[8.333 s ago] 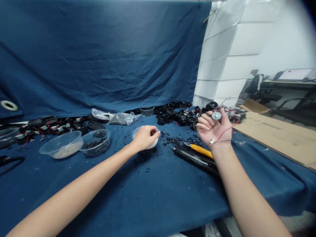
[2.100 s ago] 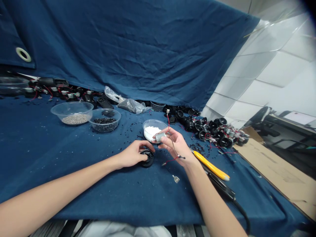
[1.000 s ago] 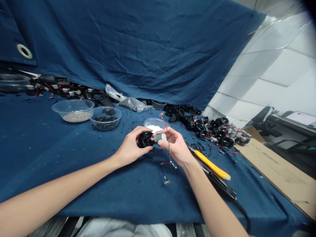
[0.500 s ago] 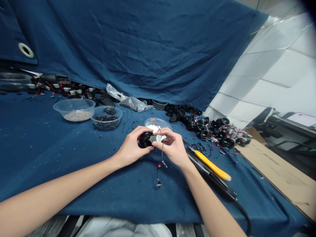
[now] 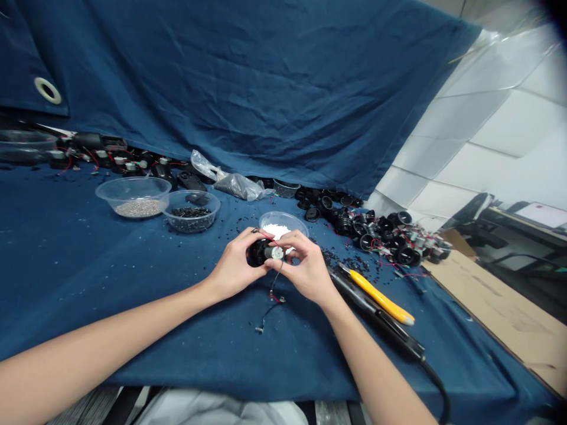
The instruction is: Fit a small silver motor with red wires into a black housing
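Head view: left hand (image 5: 233, 265) and right hand (image 5: 305, 271) together

Black round plastic housing (image 5: 256, 252) gripped in left hand; small silver motor (image 5: 275, 252) pressed against it by right hand. Thin red-and-black wires (image 5: 273, 293) trail onto blue cloth (image 5: 133, 330), with open room leftward. Right: black soldering iron (image 5: 376, 311), yellow tool (image 5: 376, 297). Beyond: transparent bowls of white granules (image 5: 275, 231), black pellets (image 5: 190, 212), grey grit (image 5: 138, 208); heaped black housings (image 5: 381, 233).

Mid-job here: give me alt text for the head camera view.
The left hand grips a round black plastic housing while the right hand holds a small silver cylindrical motor, trailing thin red and black wires, to it. Behind them sits a clear plastic bowl of white pellets on blue cloth.
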A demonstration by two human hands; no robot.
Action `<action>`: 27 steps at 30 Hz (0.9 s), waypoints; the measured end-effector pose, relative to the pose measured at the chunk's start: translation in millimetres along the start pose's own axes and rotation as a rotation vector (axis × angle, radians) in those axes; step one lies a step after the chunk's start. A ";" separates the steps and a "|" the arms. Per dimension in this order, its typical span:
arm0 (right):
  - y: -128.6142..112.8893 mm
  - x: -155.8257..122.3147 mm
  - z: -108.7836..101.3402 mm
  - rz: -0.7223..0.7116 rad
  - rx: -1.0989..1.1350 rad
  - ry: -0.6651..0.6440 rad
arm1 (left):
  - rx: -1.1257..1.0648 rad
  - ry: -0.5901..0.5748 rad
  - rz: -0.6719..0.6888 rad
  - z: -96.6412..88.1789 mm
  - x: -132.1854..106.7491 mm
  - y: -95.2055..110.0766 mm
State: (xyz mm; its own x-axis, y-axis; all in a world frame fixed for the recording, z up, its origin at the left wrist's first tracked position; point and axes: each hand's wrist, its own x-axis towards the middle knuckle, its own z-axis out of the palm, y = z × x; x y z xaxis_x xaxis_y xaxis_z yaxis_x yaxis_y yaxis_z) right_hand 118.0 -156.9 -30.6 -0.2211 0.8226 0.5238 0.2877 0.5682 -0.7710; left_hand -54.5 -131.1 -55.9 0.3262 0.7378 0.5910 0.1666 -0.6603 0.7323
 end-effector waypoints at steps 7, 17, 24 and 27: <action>-1.4 -0.6 1.6 0.039 0.010 -0.016 | 0.033 -0.005 0.025 -0.5 -0.7 1.7; 0.3 -2.8 4.9 0.022 -0.070 0.040 | 0.141 -0.005 0.139 -5.8 0.3 13.3; 3.2 -5.5 7.7 0.108 -0.080 0.037 | 0.199 -0.042 0.157 -5.6 1.3 15.6; 4.0 -5.3 8.5 0.119 -0.070 0.034 | 0.205 -0.063 0.133 -5.4 -0.4 15.4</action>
State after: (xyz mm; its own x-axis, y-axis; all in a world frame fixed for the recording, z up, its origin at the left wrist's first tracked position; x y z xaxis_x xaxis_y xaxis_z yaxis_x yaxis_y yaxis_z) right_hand 112.4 -159.1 -39.5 -0.1497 0.8840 0.4428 0.3747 0.4652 -0.8020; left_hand -57.1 -140.8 -43.1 0.4141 0.6364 0.6507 0.3018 -0.7705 0.5615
